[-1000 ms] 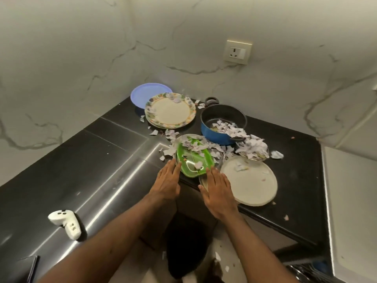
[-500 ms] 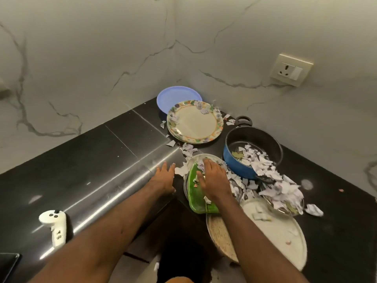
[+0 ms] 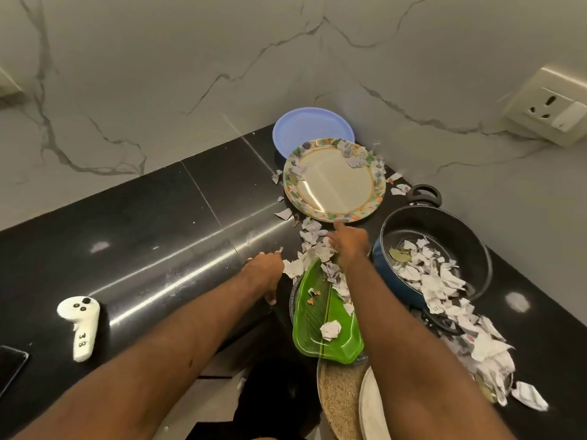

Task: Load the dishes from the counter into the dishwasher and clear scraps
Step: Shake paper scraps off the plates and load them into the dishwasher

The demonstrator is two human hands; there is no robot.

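The black counter [image 3: 158, 236] holds every dish; none is in the dishwasher, which is out of view. The blue pot [image 3: 444, 223] sits at the right, with torn paper scraps [image 3: 444, 290] spilling over its near rim onto the counter. A knock from the right forearm would likely push that heap off the edge.

The patterned plate [image 3: 336, 182] lies beyond the hands, overlapping the blue plate [image 3: 305, 128]. A sideways pull on it could drag the blue one along and shed the scraps on its rim.

The green leaf-shaped plate [image 3: 317, 328] sits on other dishes at the counter's front edge, under the right arm. It looks tilted, so a nudge there may tip it to the floor.

The right hand [image 3: 349, 246] points its index finger at the patterned plate's rim, with the other fingers curled over loose scraps; whether it pinches any cannot be told. The left hand [image 3: 263, 274] rests spread near the counter's front edge, holding nothing.
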